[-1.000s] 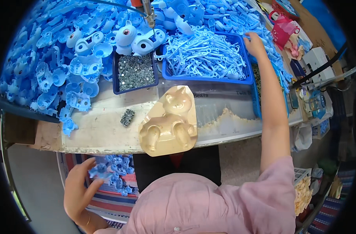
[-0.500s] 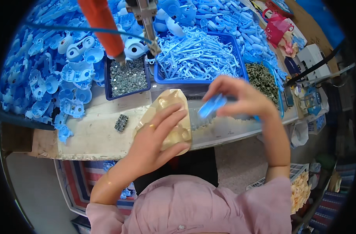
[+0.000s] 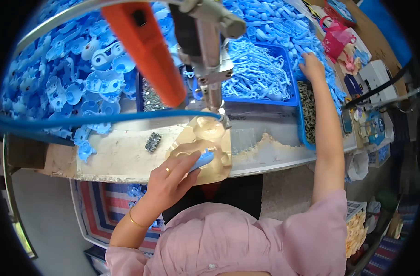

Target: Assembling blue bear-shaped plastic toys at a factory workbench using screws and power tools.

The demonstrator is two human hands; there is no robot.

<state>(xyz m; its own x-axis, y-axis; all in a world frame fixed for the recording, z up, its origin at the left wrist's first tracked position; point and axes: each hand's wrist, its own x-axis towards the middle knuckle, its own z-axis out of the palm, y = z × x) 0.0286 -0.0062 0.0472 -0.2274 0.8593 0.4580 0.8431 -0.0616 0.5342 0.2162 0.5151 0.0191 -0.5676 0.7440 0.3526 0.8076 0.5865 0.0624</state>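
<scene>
A small curved blue plastic part (image 3: 204,159) is pinched between the thumb and fingers of my left hand (image 3: 175,180). That hand hovers over the near part of a cream-gold moulded fixture (image 3: 184,151) with rounded hollows, which lies at the table's front edge. My right arm is stretched far to the right. The right hand (image 3: 314,68) has its fingers bent down into a heap of blue plastic parts (image 3: 283,30); whether they hold one is hidden. A metal tool head (image 3: 214,87) hangs just over the fixture's far end.
An orange tool (image 3: 148,55) and a blue hose (image 3: 104,118) hang across the work area. Behind are a tray of blue link-shaped pieces (image 3: 260,73), a tray of small metal parts (image 3: 154,96) and a bin of dark screws (image 3: 306,110). A metal cluster (image 3: 153,142) lies left of the fixture.
The blue part, blurred in my right hand before, seems to have passed to my left. My right hand has moved away to the far right heap. The hanging tools appear nearer and lower.
</scene>
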